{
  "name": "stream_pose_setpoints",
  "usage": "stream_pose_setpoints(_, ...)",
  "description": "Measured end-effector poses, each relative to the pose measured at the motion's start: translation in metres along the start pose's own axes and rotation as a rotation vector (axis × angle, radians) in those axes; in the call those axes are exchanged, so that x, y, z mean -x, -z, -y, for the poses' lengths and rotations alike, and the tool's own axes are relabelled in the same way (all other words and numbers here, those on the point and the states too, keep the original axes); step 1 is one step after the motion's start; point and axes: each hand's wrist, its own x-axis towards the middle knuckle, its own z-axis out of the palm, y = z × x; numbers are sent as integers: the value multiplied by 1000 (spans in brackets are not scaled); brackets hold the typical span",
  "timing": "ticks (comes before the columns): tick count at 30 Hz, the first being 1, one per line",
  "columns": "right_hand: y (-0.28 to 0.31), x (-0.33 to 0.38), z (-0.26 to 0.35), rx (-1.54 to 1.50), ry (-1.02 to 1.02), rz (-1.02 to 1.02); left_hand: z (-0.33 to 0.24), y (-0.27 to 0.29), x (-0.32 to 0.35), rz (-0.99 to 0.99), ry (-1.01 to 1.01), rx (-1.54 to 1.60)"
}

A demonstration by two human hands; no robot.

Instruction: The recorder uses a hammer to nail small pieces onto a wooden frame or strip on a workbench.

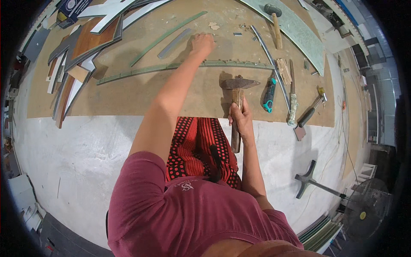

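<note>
The right hand [242, 121] has its fingers wrapped around the wooden handle of a hammer [240, 83], just over the near edge of the counter [141, 100]. The dark metal head is above the counter, and the butt of the handle juts past that edge toward the lap; the palm and fingers cover the middle of the handle.

The left hand [203, 43] is stretched toward the far side, back upward, its fingers bent down and turned away. Their tips are hidden, so I cannot tell whether they are released or grasping something small. A short grey strip [174, 43] lies just left of it, with a curved green strip [167, 39] beyond.

A long green strip [242, 64] with small pieces along its upper edge runs across the counter, partly covered by the left forearm. Near its right end lie a teal-handled cutter [269, 95] and a long metal strip [274, 73]. A mallet [276, 28] is by the far edge, close to a pale green panel [299, 38] that the top of the view cuts off. Toward the right edge, some tiny scraps are too small to identify. Frame offcuts [96, 38] pile up along the left edge, overlapping so their full shapes are hidden.
</note>
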Motion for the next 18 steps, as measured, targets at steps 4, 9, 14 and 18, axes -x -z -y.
stream_pose_setpoints(4,1,0,-2,-69,0,-23,17,27,6,111,94,216)
stream_pose_setpoints(9,1,-1,-1,-77,-41,-65,50,83,52,105,-14,324)
stream_pose_setpoints(14,2,2,-1,-120,-59,-93,48,120,86,323,-15,360)
stream_pose_setpoints(18,2,1,-3,-104,-28,-59,58,113,87,396,-57,405)
